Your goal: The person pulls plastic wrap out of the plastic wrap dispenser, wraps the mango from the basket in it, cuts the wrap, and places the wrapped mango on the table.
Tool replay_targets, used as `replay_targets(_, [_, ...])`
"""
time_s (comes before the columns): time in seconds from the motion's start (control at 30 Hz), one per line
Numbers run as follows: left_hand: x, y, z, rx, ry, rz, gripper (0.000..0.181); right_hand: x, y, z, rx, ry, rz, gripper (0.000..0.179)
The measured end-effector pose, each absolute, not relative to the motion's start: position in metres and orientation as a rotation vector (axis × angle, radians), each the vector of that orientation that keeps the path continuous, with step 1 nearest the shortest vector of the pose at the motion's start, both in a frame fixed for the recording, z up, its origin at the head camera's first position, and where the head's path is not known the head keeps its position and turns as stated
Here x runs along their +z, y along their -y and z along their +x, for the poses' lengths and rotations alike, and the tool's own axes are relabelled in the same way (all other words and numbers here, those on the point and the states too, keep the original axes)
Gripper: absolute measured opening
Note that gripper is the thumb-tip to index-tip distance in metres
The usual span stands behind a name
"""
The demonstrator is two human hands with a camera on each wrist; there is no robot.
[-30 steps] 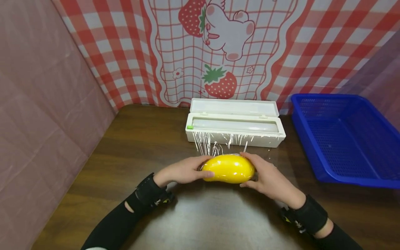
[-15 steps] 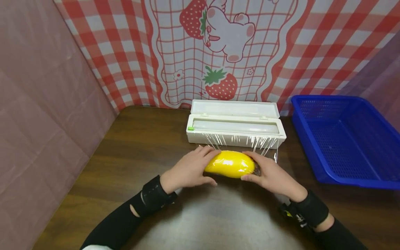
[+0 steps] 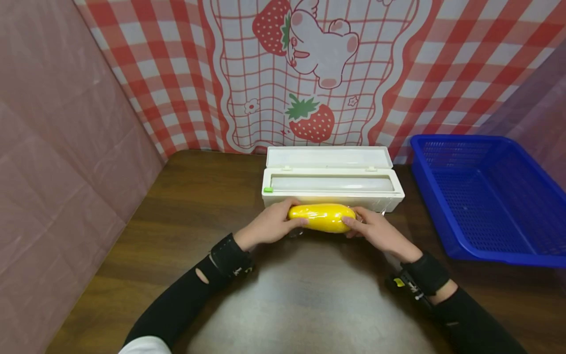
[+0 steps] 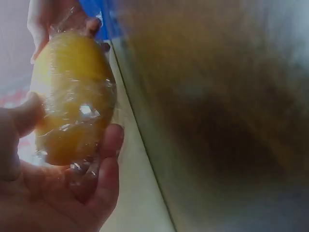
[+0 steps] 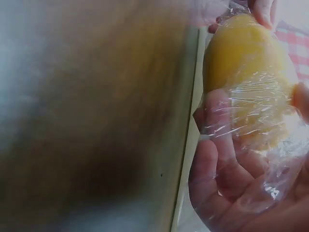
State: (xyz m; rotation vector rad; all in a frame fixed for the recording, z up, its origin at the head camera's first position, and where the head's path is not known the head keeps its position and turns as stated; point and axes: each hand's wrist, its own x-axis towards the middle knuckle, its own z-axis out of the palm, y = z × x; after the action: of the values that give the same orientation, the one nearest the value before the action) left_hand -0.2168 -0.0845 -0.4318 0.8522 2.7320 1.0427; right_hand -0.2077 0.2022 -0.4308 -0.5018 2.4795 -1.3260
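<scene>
A glossy yellow mango (image 3: pixel 325 217) wrapped in clear cling film (image 5: pixel 256 92) is held just in front of the white cling film box (image 3: pixel 331 191). My left hand (image 3: pixel 271 222) grips its left end, thumb on the near side. Around the right end curls my right hand (image 3: pixel 376 228), its thumb pressing the near face. In the left wrist view, the film lies creased over the mango (image 4: pixel 72 96), with loose folds by the palm. More loose film bunches over the right fingers in the right wrist view. The box's lid stands open, showing the roll inside.
A blue plastic basket (image 3: pixel 433 216) stands on the right side of the brown wooden table (image 3: pixel 177 206). Behind the box hangs a red-checked cloth (image 3: pixel 309 118). A pink cloth (image 3: pixel 66 147) borders the left side.
Both hands and the mango have moved away from me, up to the box front. The film strands stretched to the box are mostly gone from sight. The left hand loosened, then gripped again.
</scene>
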Motion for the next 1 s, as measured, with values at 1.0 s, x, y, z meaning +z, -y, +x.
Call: replay_targets(1.0, [-0.436,0.082,-0.264,1.517,-2.131,0.302,0.059,-0.426,-0.196,-0.254,-1.392,-2.181,-0.270,0.070])
